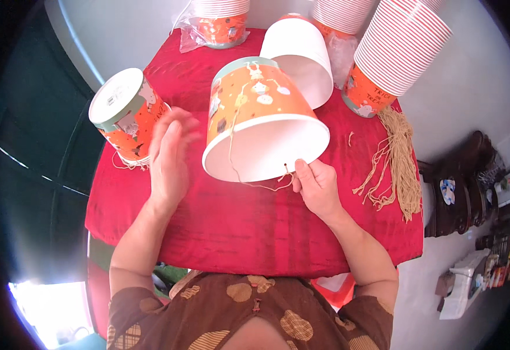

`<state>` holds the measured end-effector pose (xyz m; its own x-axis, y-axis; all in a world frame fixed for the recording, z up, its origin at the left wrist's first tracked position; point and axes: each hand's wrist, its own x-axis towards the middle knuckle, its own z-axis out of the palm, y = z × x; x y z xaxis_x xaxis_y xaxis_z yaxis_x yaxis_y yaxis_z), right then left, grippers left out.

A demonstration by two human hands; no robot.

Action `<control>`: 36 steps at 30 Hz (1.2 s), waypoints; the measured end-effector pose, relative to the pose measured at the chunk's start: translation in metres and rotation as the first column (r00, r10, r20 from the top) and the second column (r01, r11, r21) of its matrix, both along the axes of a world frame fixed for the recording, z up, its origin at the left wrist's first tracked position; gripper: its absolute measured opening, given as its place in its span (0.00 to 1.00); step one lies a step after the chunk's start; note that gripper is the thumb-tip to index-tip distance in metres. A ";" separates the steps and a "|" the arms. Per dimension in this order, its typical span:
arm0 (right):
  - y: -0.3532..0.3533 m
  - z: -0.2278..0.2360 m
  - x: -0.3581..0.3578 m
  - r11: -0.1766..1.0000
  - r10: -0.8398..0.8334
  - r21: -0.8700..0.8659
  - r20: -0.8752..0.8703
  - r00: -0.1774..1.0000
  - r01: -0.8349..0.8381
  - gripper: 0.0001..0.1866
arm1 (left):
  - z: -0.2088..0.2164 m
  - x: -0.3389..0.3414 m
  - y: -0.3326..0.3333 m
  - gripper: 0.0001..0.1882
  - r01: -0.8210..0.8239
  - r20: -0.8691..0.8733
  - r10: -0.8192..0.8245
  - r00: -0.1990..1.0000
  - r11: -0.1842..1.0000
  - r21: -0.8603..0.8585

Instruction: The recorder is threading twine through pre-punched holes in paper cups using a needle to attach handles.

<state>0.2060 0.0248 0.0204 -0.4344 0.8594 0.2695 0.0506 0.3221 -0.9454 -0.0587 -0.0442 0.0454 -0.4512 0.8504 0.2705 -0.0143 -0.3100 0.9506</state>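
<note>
My right hand (317, 185) pinches the rim of an orange and white paper bucket (266, 96), close to a small punched hole. The bucket is tilted, its white opening facing me and its green base pointing away. A thin tan string (231, 146) hangs across its side and loops under the rim to the hole by my right fingers. Left of the bucket, my left hand (170, 157) is raised with outstretched fingers blurred by motion, and it holds nothing I can see. Beside it, an upside-down orange bucket (128, 122) stands with string around its bottom edge.
A white-sided bucket (296, 46) lies tipped behind the held one. Tall nested stacks of buckets (404, 46) stand at the back right, with another stack (223, 26) in plastic at the back. A bundle of tan strings (400, 163) drapes over the right part of the red tablecloth (237, 233).
</note>
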 end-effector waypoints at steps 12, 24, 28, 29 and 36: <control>0.003 -0.008 -0.006 0.999 0.029 -0.020 0.210 0.977 -0.025 0.17 | -0.014 0.031 0.000 0.45 0.483 0.713 -0.287 0.639 0.872 -0.081; -0.010 0.001 -0.018 0.964 -0.229 0.123 -0.058 0.972 0.234 0.05 | -0.046 0.046 -0.018 0.45 0.545 0.546 -0.587 0.598 0.797 0.260; -0.006 -0.005 -0.012 0.931 -0.188 0.310 -0.046 0.981 0.193 0.06 | -0.057 0.047 -0.018 0.47 0.528 0.455 -0.586 0.671 0.808 0.262; -0.005 -0.006 -0.011 0.923 -0.196 0.336 -0.009 0.981 0.188 0.06 | -0.054 0.048 -0.018 0.47 0.528 0.428 -0.583 0.691 0.811 0.252; 0.002 -0.013 -0.006 0.978 -0.057 0.205 0.075 0.996 0.041 0.11 | -0.021 0.040 -0.007 0.47 0.483 0.631 -0.423 0.651 0.871 0.085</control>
